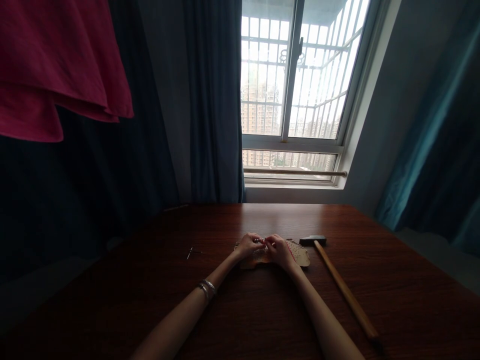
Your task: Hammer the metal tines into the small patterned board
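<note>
A flat tan piece (301,254), with rows of small dark marks and a red line along it, lies on the table beneath my hands. Over its left part, my left hand (250,245) is closed in a pinch, bangles on its wrist. My right hand (278,249) is also pinched, and its fingertips meet those of the left. Something small and red shows between the fingertips, too tiny to name. Both hands cover much of the tan piece's middle.
To the right lies a hammer with a wooden handle (347,292) and a dark head (313,240). Small thin metal pieces (190,252) rest at left on the brown wooden table (232,315). Beyond are a barred window (292,90) and blue curtains (215,100); pink cloth (75,60) hangs upper left.
</note>
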Tool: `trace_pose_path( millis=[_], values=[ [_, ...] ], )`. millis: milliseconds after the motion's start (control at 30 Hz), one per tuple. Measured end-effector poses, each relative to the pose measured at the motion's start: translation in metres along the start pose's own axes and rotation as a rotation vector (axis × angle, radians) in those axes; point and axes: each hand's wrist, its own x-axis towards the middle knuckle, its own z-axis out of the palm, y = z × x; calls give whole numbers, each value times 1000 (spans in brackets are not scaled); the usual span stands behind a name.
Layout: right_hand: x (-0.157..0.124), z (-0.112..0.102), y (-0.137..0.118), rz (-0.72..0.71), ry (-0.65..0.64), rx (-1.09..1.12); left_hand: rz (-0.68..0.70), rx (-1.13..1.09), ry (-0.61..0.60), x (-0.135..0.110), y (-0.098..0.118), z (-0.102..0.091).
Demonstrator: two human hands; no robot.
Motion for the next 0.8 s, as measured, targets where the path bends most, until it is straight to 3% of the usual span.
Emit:
trace_pose_path(
  millis=[233,367,667,800],
  values=[
    [0,-4,-5,15,14,15,-3,-7,25,0,-5,1],
    [2,-21,-3,56,69,-10,2,4,7,0,-4,1],
    [-25,-115,16,249,209,-232,-17,32,8,0,-5,0],
    [-54,-147,29,495,189,-550,-26,52,7,1,-9,1]
  ],
)
